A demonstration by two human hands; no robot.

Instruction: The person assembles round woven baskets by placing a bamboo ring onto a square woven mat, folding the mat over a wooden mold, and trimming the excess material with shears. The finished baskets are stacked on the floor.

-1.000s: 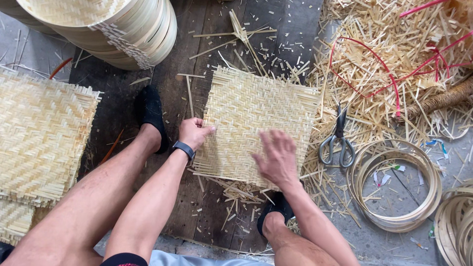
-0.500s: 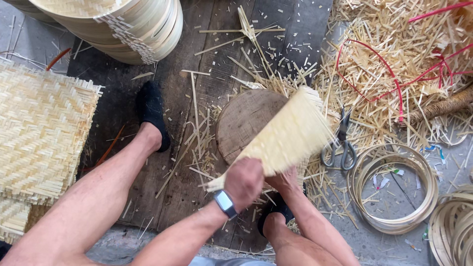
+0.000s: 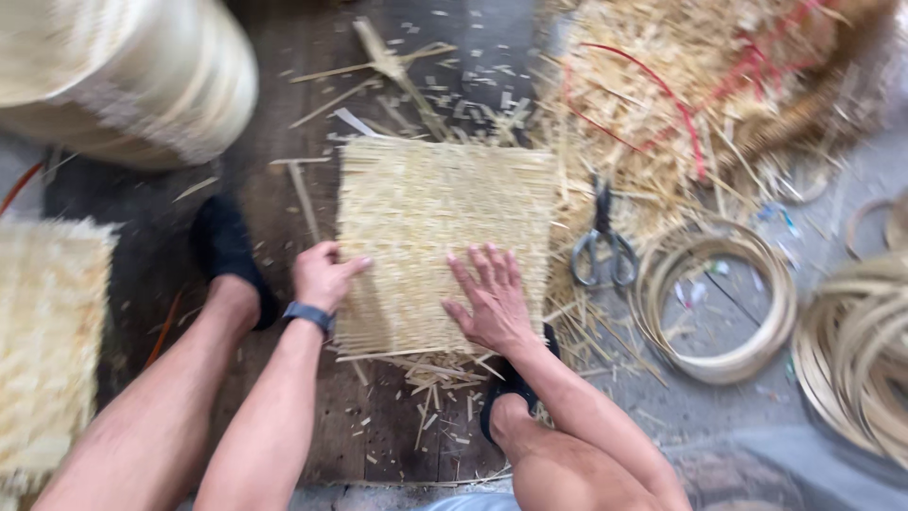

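The woven bamboo mat (image 3: 440,241) is flat on the floor again. Half a second ago it was lifted and tilted on edge, exposing a round wooden block beneath; now it lies face down over that spot, block hidden. A second ago it also lay flat, so this reads as a flip, likely with the other face up now, though blur makes the weave hard to compare.

Left hand (image 3: 323,276) rests at the mat's left edge, fingers loosely curled, thumb touching the weave, not gripping. Right hand (image 3: 487,298) is spread open, palm down, pressing the mat's lower right area. Neither hand holds anything.

Both feet in black footwear bracket the mat: left foot (image 3: 227,251) beside its left edge, right foot (image 3: 506,383) just below it.

Scissors (image 3: 601,246) lie just right of the mat, untouched. Bamboo hoops (image 3: 719,303) sit further right. Another woven mat (image 3: 47,341) is at far left, stacked baskets (image 3: 123,80) top left. Loose bamboo scraps (image 3: 681,104) are piled top right.

Judgement: mat turned over and being flattened for work on this side.
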